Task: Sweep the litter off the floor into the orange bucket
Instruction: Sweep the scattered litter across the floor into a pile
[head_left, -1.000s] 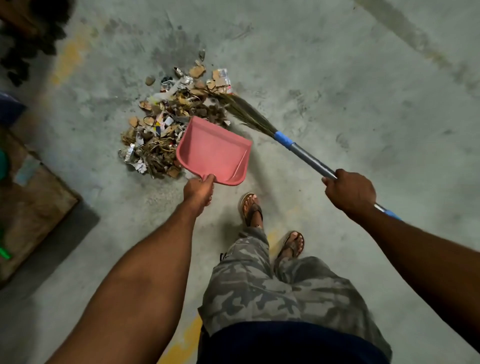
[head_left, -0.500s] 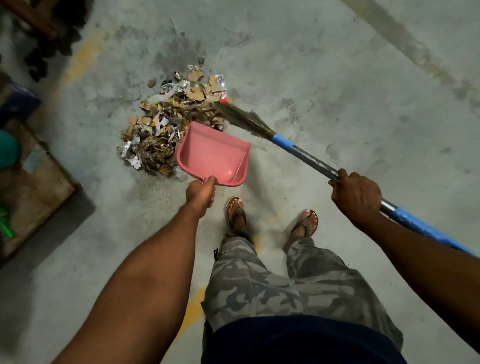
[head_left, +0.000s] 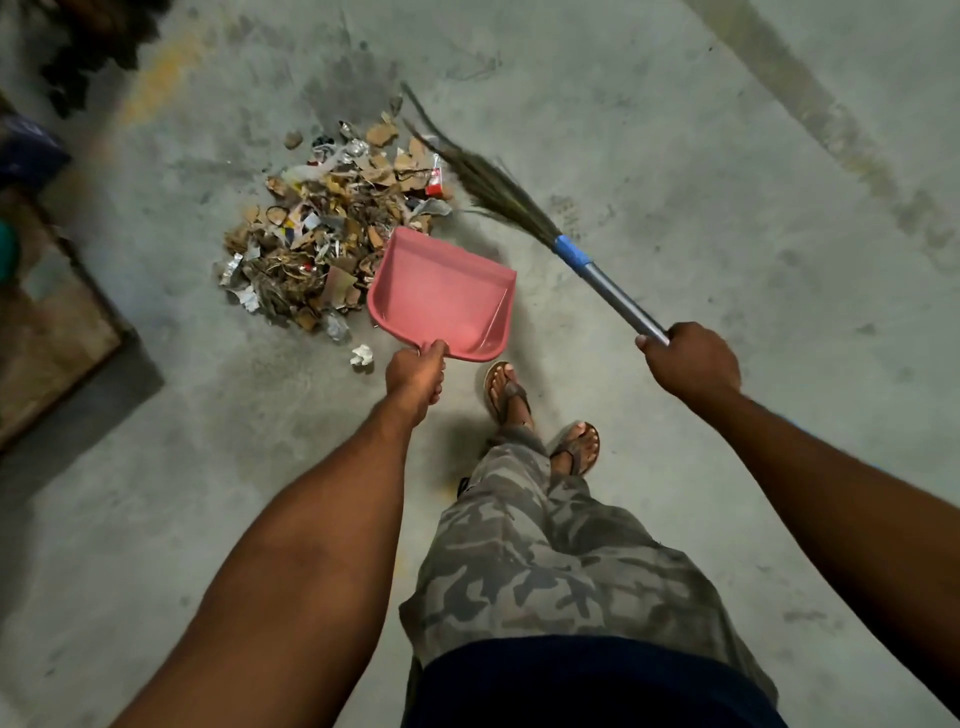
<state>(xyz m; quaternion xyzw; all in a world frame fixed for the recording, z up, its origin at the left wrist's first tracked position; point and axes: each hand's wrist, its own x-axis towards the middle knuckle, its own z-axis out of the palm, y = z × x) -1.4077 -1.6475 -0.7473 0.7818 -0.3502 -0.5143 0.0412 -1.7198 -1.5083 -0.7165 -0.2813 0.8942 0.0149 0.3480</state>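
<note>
Place: a garage, store or workshop; which one cannot be told.
Floor: bare concrete floor (head_left: 675, 156), stained and scuffed, all round the left grip (head_left: 415, 376) and right grip (head_left: 691, 361).
Paint: faded yellow mark (head_left: 163, 75) far ahead-left of the left grip; worn pale stripe (head_left: 810, 106) beyond the right grip.
Litter: litter heap (head_left: 322, 244) of cardboard scraps, foil and paper just ahead of the left grip.
Edge: rough wooden board (head_left: 57, 338) well left of the left grip.
</note>
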